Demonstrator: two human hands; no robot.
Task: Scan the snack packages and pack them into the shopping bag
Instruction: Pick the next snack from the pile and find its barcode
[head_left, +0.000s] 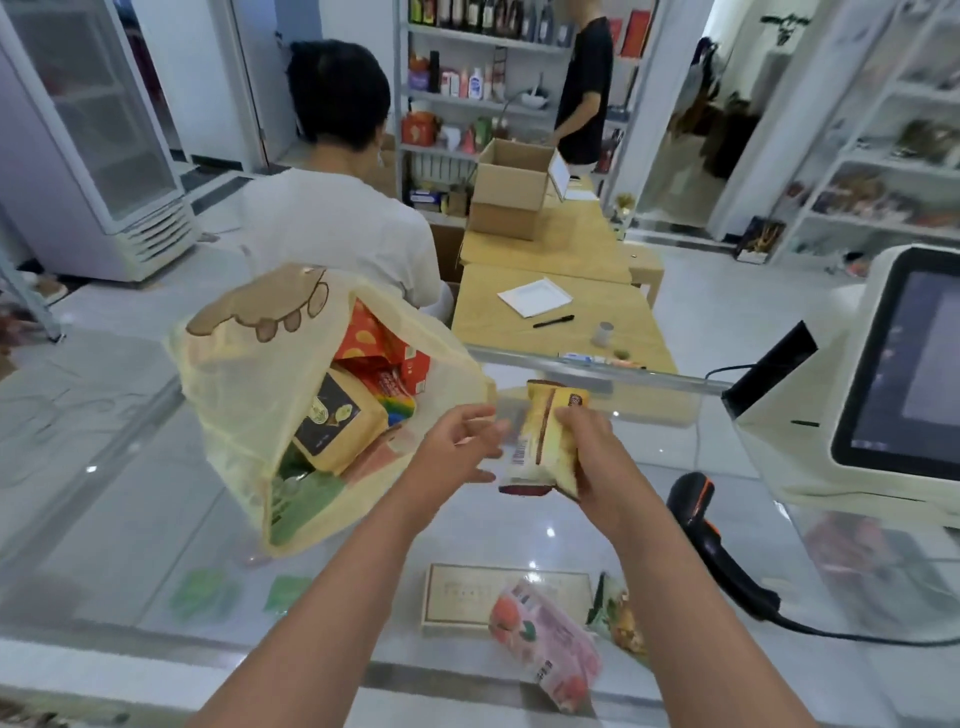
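meanwhile right grip (584, 447) pinches the yellow snack package (545, 441), left grip (457, 447) spread beside it.

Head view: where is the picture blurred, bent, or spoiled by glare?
Head view: the left hand is smeared by motion, while the right hand and its yellow snack package are sharper; the glass counter carries bright spots of reflected ceiling light; the shelves lean and blur toward the edges, a wide-angle effect.
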